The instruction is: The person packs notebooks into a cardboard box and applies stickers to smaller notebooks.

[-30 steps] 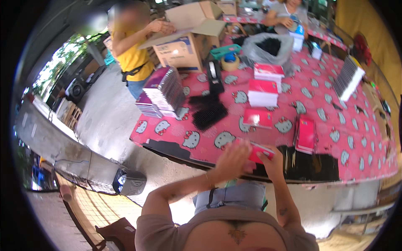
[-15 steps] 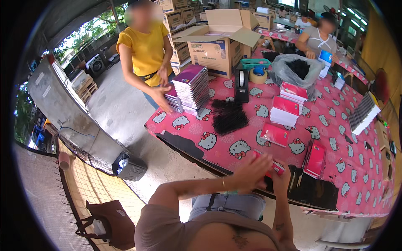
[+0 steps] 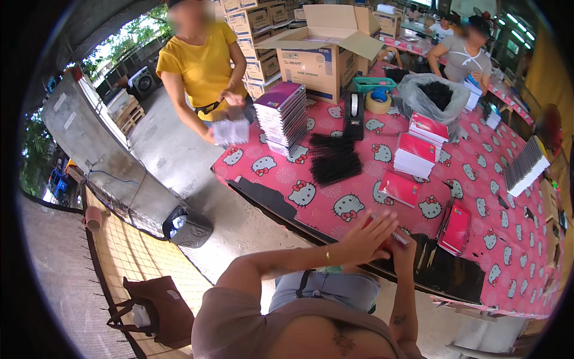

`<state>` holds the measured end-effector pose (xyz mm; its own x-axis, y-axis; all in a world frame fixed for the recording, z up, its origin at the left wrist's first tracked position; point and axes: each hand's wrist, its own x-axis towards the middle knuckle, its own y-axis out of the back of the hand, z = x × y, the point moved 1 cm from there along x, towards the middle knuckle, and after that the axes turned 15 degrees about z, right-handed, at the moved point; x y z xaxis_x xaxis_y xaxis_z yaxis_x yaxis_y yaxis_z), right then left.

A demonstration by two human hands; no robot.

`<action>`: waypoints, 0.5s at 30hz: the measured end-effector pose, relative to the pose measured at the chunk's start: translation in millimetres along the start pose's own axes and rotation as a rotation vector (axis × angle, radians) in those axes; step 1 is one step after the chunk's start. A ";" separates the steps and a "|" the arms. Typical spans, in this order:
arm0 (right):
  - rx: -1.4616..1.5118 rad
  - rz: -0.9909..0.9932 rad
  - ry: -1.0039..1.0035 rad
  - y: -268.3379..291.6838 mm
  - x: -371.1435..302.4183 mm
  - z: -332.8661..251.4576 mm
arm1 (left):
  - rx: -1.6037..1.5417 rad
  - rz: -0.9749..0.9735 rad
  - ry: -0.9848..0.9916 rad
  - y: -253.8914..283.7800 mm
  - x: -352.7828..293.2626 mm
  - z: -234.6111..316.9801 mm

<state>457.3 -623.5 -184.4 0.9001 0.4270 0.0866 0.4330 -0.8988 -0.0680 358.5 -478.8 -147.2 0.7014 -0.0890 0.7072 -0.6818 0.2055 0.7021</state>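
At the table's near edge, a small red notebook (image 3: 399, 239) is held up between my hands, mostly hidden by them. My right hand (image 3: 403, 251) is closed around its near side. Over its far side lies my left hand (image 3: 366, 240), palm down with the fingers stretched out. Beyond my hands a thin set of red notebooks (image 3: 399, 188) rests on the table, with taller stacks of red covers and white pages (image 3: 415, 157) behind. Black plastic binding coils (image 3: 335, 160) lie to the left of these. Spiral-bound red notebooks (image 3: 456, 228) are on the right.
A tall stack of spiral notebooks (image 3: 280, 119) stands near a co-worker in yellow (image 3: 203, 66), who holds notebooks. A tape dispenser (image 3: 354, 113), open carton (image 3: 311, 72) and plastic bag of coils (image 3: 427, 99) sit farther back. Another person (image 3: 463, 57) works across the table.
My left hand has shifted slightly along the notebook, and my right hand keeps its hold. The co-worker in yellow has lifted notebooks off the table. The view has tilted slightly.
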 end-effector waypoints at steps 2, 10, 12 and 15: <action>-0.055 0.018 0.072 -0.1 0.1 -0.4 | -0.061 0.023 0.011 -2.7 -22.0 10.6; -0.031 0.042 0.027 1.3 1.8 5.1 | -0.182 0.132 -0.103 10.0 27.4 -18.8; -0.043 0.018 0.045 1.9 1.6 5.5 | -0.207 0.161 -0.110 9.0 28.6 -20.3; -0.114 -0.016 0.074 -0.4 -1.4 0.1 | -0.223 0.122 -0.106 8.1 27.1 -25.0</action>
<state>455.9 -623.8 -184.6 0.8851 0.4370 0.1603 0.4353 -0.8990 0.0472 377.2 -455.2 -124.4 0.5832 -0.1495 0.7985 -0.6893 0.4290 0.5838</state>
